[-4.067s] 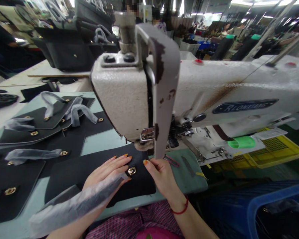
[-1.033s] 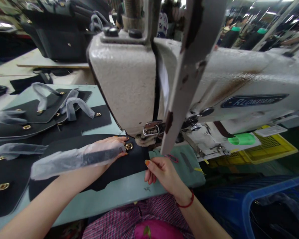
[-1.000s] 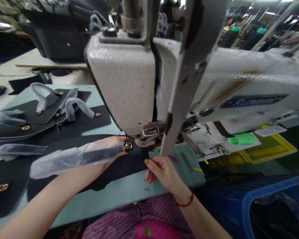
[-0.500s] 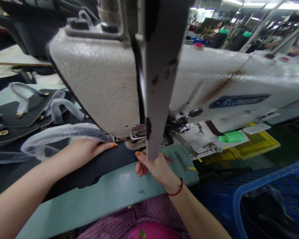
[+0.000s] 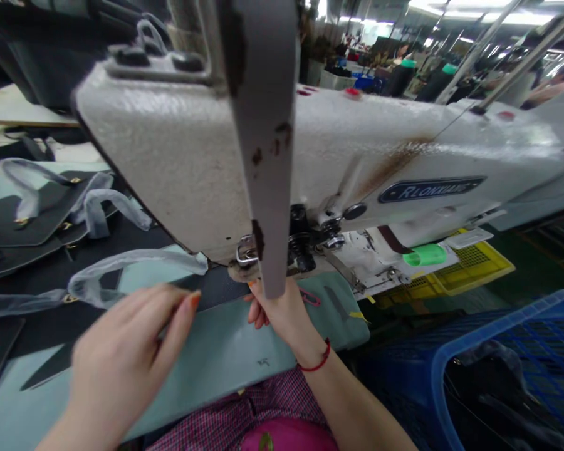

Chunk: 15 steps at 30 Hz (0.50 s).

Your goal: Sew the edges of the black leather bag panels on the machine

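Note:
A black leather bag piece (image 5: 222,289) lies under the head of the white sewing machine (image 5: 178,163). A plastic-wrapped handle (image 5: 136,258) is attached to it. My right hand (image 5: 282,316) is at its right end, thumb at the leather edge and fingers curled, apparently gripping it; a grey bar hides part of this hand. Raised off the leather, my left hand (image 5: 131,357) is nearer the camera, fingers curled and thumb against the index fingertip. Whether anything is in that pinch cannot be made out.
More black bag pieces (image 5: 32,219) with wrapped handles lie at left. The vertical grey bar (image 5: 266,144) stands before the machine. Small pink snips (image 5: 310,297) rest on the pale green tabletop (image 5: 216,351). A blue basket (image 5: 439,376) holding black items stands at right, a yellow crate (image 5: 479,263) behind.
My left hand has let go of the leather by the handle and drawn back toward me. The right hand stays by the machine's presser foot. The view has shifted slightly.

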### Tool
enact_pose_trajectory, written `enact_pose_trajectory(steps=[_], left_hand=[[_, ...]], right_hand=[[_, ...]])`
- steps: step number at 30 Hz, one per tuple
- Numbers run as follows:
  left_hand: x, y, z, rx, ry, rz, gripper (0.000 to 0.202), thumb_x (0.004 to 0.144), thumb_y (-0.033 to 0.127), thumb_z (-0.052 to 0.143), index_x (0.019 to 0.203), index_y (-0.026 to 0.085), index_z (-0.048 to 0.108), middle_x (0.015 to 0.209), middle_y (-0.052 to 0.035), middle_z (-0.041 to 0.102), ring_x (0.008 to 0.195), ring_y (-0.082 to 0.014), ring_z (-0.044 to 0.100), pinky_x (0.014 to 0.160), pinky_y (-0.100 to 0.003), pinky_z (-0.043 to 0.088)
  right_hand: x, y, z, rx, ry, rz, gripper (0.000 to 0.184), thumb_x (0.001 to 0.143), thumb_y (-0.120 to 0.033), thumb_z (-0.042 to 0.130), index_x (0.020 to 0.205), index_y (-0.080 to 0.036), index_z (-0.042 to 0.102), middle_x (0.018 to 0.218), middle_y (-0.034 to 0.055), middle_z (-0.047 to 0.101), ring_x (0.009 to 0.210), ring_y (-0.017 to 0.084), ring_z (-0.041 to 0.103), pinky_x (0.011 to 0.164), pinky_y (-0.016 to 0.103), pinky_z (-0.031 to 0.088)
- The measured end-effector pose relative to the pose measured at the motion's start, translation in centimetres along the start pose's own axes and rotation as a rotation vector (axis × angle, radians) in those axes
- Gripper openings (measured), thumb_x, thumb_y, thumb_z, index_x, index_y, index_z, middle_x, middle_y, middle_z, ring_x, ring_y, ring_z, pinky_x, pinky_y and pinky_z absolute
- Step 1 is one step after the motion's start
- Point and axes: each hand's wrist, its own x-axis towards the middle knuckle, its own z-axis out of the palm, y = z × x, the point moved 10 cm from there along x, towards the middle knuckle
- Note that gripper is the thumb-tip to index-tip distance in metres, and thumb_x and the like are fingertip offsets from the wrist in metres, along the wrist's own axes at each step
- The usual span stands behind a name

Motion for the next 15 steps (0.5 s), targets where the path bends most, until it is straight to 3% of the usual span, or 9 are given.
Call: enact_pose_trajectory(steps=[1, 3, 5, 7, 11, 15], left_hand=[[-1.6, 0.8, 1.4, -0.161, -0.052, 0.008, 0.015, 0.084, 0.035, 0.059, 0.077, 0.023, 0.065, 0.076, -0.0027, 0.065, 0.069, -0.0179, 0.059, 0.063, -0.028, 0.043], [-4.5, 0.2, 6.4, -0.544, -0.254, -0.223, 0.026, 0.086, 0.038, 0.057, 0.067, 0.020, 0.060, 0.062, -0.0009, 0.055, 0.055, -0.0136, 0.051, 0.054, -0.024, 0.040], [-6.6, -1.7, 11.0, -0.951, -0.277, -0.600, 0.032, 0.084, 0.050, 0.059, 0.078, 0.019, 0.061, 0.056, 0.0036, 0.043, 0.046, -0.0098, 0.036, 0.043, -0.022, 0.030], [-6.6, -1.9, 14.0, -1.284, -0.238, -0.787, 0.040, 0.078, 0.055, 0.065, 0.088, 0.017, 0.061, 0.061, 0.0034, 0.045, 0.049, -0.0089, 0.035, 0.044, -0.020, 0.029], [-3.5, 0.0, 15.4, -1.613, -0.216, -0.713, 0.041, 0.076, 0.054, 0.069, 0.074, 0.013, 0.063, 0.062, -0.0021, 0.054, 0.061, -0.0137, 0.050, 0.059, -0.025, 0.042], [-2.7, -0.3, 15.6, -1.651, -0.153, -0.724, 0.042, 0.078, 0.053, 0.068, 0.066, 0.013, 0.064, 0.054, -0.0026, 0.055, 0.057, -0.0151, 0.052, 0.059, -0.028, 0.043]], right_hand=[[0.0, -0.1, -0.1, -0.003, 0.011, -0.012, 0.050, 0.088, -0.055, 0.053, 0.062, -0.013, 0.060, 0.045, -0.0012, 0.056, 0.034, 0.006, 0.048, 0.036, 0.015, 0.035], [0.0, -0.3, -0.2, -0.004, 0.035, -0.043, 0.048, 0.088, -0.054, 0.053, 0.064, -0.013, 0.061, 0.045, -0.0019, 0.056, 0.035, 0.006, 0.047, 0.037, 0.015, 0.035], [-0.1, -0.4, -0.4, -0.008, 0.054, -0.060, 0.046, 0.089, -0.052, 0.053, 0.066, -0.014, 0.061, 0.045, -0.0026, 0.055, 0.035, 0.006, 0.046, 0.037, 0.015, 0.034], [-0.1, -0.5, -0.5, -0.031, 0.068, -0.070, 0.045, 0.089, -0.051, 0.053, 0.066, -0.014, 0.061, 0.044, -0.0030, 0.054, 0.035, 0.006, 0.045, 0.037, 0.015, 0.034], [-0.2, -0.9, -0.6, -0.062, 0.085, -0.109, 0.043, 0.090, -0.047, 0.052, 0.063, -0.014, 0.059, 0.044, -0.0030, 0.052, 0.036, 0.006, 0.045, 0.040, 0.015, 0.036], [-0.3, -1.1, -0.5, -0.063, 0.087, -0.122, 0.041, 0.091, -0.045, 0.051, 0.064, -0.015, 0.059, 0.043, -0.0036, 0.051, 0.035, 0.006, 0.044, 0.039, 0.016, 0.035]])
